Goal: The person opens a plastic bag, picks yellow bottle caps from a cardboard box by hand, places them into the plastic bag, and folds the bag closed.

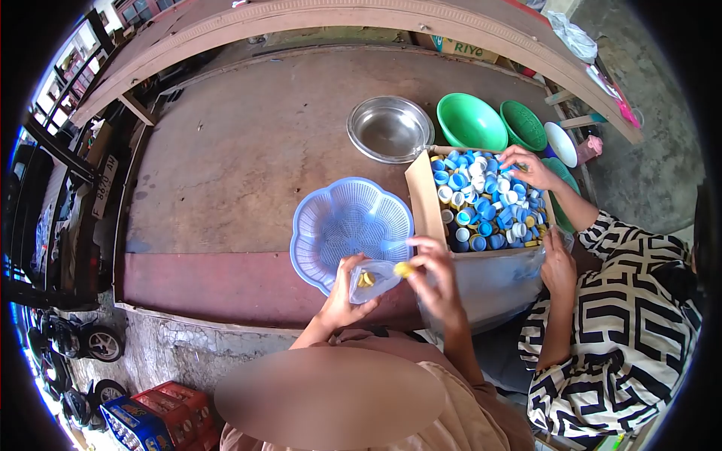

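Observation:
My left hand (347,297) is closed on a small clear plastic bag (378,283), held open near the front rim of a blue flower-shaped basket (352,225). A few yellow caps (366,279) lie inside the bag. Just right of its mouth, my right hand (436,282) pinches a yellow cap (404,269); the fingers are slightly blurred. Beyond it on the right stands a cardboard box (427,201) full of blue, white and yellow bottle caps (481,195).
A co-worker in a patterned top (602,323) sits at right, one hand (532,167) over the caps, the other (558,264) at the box's corner. Behind are a metal bowl (389,128), green bowls (470,120) and a white bowl (560,144). Crates (162,417) stand lower left.

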Demonstrator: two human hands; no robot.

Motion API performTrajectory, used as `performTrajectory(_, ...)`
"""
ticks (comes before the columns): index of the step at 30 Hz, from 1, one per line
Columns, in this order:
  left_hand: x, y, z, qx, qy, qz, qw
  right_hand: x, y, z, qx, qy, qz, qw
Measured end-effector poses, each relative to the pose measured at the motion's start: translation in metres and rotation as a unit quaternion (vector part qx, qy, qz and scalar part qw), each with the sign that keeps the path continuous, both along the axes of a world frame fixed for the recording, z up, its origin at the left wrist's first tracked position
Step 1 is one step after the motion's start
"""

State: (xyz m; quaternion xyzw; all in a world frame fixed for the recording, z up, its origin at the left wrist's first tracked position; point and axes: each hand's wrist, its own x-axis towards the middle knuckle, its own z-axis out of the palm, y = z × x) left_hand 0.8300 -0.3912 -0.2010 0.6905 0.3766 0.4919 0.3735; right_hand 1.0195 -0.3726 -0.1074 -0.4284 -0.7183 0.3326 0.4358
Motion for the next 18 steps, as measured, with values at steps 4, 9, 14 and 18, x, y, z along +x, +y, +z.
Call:
performTrajectory(4,-0.001,-0.001,0.004,0.032,0.014,-0.017,0.999,-0.034,-0.012,-0.014,0.071,-0.239,0.009,0.968)
performTrajectory(9,-0.005,0.000,0.011,0.107,0.048,0.026,0.993,-0.031,-0.007,-0.020,-0.038,-0.109,0.049,0.992)
performTrajectory(14,-0.002,0.000,-0.017,-0.110,-0.297,0.203,0.927,-0.029,-0.002,-0.012,-0.061,0.190,-0.035,0.979)
performTrajectory(18,-0.013,0.009,-0.022,-0.244,-0.407,0.070,0.878,-0.011,0.003,-0.032,-0.297,0.456,-0.008,0.839)
